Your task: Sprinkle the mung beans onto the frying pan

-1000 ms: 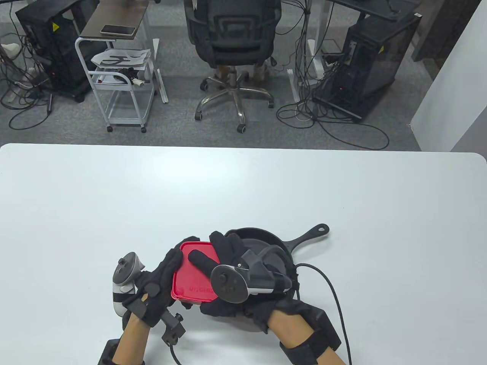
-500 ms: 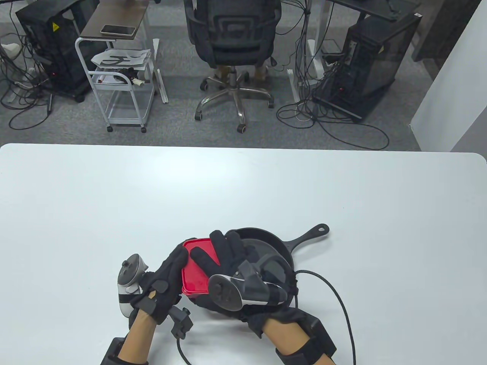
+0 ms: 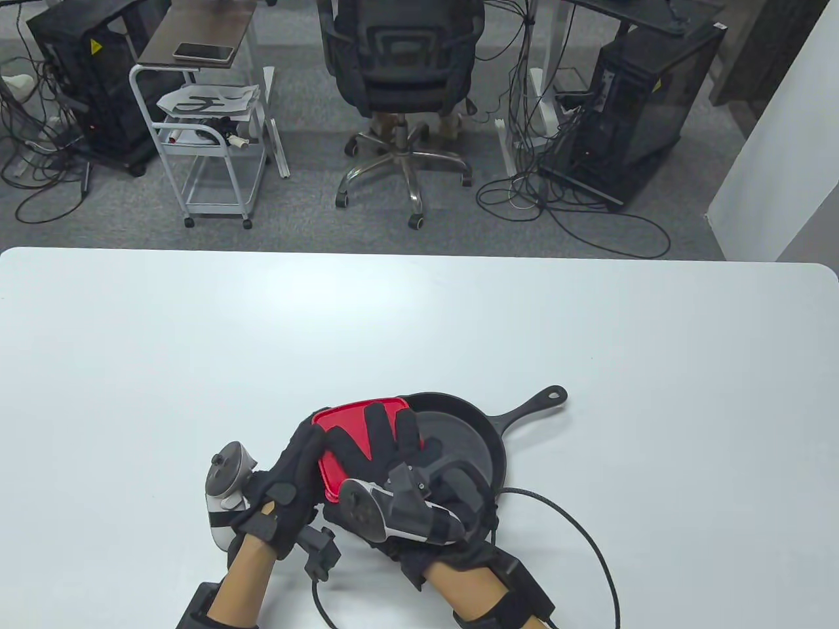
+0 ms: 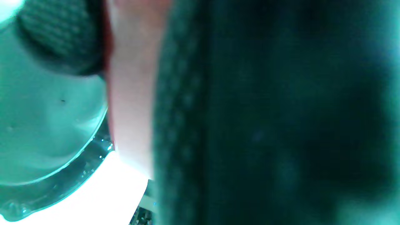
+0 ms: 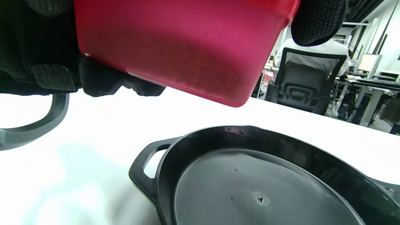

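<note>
Both hands grip red box (image 3: 354,436) lower centre, left hand (image 3: 288,488), right hand (image 3: 393,458), over black pan (image 3: 482,436), contents hidden, left wrist view blurred.

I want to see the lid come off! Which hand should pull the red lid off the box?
Probably the right hand: its fingers already lie spread over the red lid, above the frying pan. The left hand grips the box's side, so it can steady it.
</note>
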Demonstrator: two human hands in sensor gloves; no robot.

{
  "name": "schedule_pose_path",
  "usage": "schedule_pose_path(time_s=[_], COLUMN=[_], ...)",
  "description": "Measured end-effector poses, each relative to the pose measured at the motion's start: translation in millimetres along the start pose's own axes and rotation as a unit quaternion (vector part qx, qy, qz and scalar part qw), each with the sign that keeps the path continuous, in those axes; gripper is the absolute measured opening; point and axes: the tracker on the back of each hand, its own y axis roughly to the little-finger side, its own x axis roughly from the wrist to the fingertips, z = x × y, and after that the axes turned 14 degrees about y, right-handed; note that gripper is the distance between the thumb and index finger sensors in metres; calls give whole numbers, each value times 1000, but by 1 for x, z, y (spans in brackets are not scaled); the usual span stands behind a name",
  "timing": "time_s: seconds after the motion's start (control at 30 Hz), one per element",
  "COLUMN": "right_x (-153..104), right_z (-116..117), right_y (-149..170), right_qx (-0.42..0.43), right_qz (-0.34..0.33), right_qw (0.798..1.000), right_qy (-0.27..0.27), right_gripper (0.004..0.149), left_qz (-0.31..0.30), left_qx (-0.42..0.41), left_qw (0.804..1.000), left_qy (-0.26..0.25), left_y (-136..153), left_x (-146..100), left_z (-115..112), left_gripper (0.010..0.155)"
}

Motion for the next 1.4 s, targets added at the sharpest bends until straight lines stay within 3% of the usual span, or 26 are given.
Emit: schedule_pose_path(time_s=[0.1,0.27,0.4,0.8,1.13,1.27,1.33,1.4], right_x=[0,-5,-5,-6,-1,2,2,2], right_z=[5,14,18,9,9,5,0,-1], right_y=[3,2,6,9,9,11,8,7], right_qx=[23,44,99,116,138,193,149,173], right_qz=[7,-5,22,22,27,47,32,44], right_qw=[1000,986,983,981,979,967,974,971], right_qy=[19,161,152,152,150,158,165,159], right_gripper=[82,74,73,71,69,66,66,66], left_qz=[4,-5,-5,-30,-39,-56,-59,-64], left_qx=[-18,-64,-61,-91,-103,-115,-114,-108], left_qw=[1000,998,998,995,994,991,991,992], left_qy=[-3,-11,10,31,15,23,32,31], left_y=[4,9,9,12,14,14,12,11], left_x=[1,2,2,5,5,5,5,4], left_z=[-1,-5,-9,-18,-16,-17,-16,-16], left_gripper=[81,79,78,77,76,75,75,75])
